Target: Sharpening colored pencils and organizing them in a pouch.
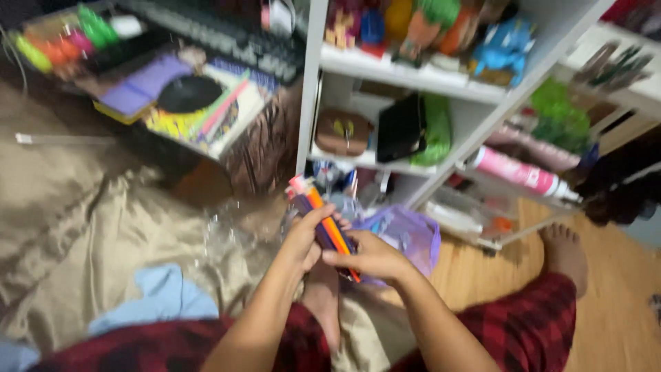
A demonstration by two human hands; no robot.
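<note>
— Two hands meet just below the middle of the frame, both on one bundle of markers [325,224]. How do the arms come in?

— Both forearms are bare and rise from the bottom edge, converging upward. The left hand [305,238] comes from lower left, wrist bent a little, fingers curled around the lower half of the bundle. The right hand [368,257] comes from lower right, its thumb and forefinger pinched on the orange marker at the bundle's near end.

— So neither hand is loose?

— No, both are clenched on the markers. The bundle tilts, its capped tips pointing to the upper left, toward the white shelf unit [406,76].

— What lies around it?

— Behind the hands, a lilac plastic bag [413,238] sits on the wooden floor [620,310], just right of centre. Red checked trousers [523,324] cover the legs at the bottom, and a bare foot [566,251] rests at right. A tan satin sheet [82,220] fills the left, with a pale blue cloth [162,296] on it. At the upper left a low table holds a stack of books [206,114], blurred.

— And on the shelves?

— A brown pouch [342,131], a black case [401,127], and a pink bottle [520,172] lying on its side.
</note>
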